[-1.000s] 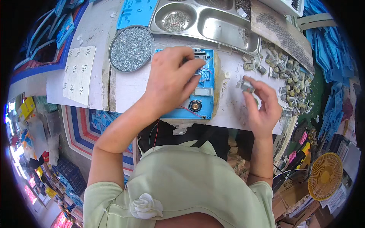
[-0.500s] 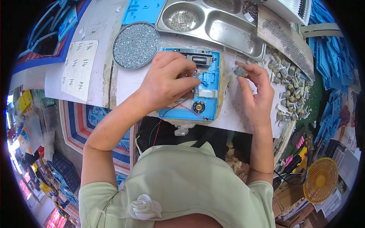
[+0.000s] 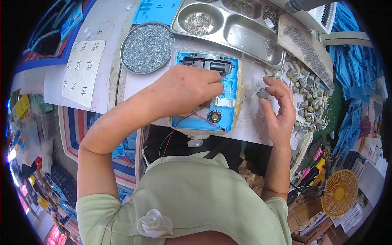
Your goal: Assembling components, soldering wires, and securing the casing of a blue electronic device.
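A blue plastic housing (image 3: 233,81) lies open on a padded block in front of me. It holds a black battery-like cylinder in a black holder (image 3: 216,66), a small round speaker (image 3: 214,116) and thin red and dark wires (image 3: 172,132). My left hand (image 3: 190,87) reaches over the housing's middle, its fingers pinched together; what they grip is hidden. Right of the housing, my right hand (image 3: 281,106) pinches a small grey metal block (image 3: 262,93), motor-like, between thumb and fingers.
A round dish of small screws (image 3: 147,48) stands at the far left. Beyond the housing is a steel compartment tray (image 3: 245,36) with small metal parts. Several grey blocks (image 3: 308,94) pile up at right. A marked paper sheet (image 3: 83,73) lies left; a yellow fan (image 3: 340,192) stands lower right.
My left hand has moved slightly right and turned, covering more of the housing's middle. My right hand, with the grey block, has shifted slightly right and nearer to me.
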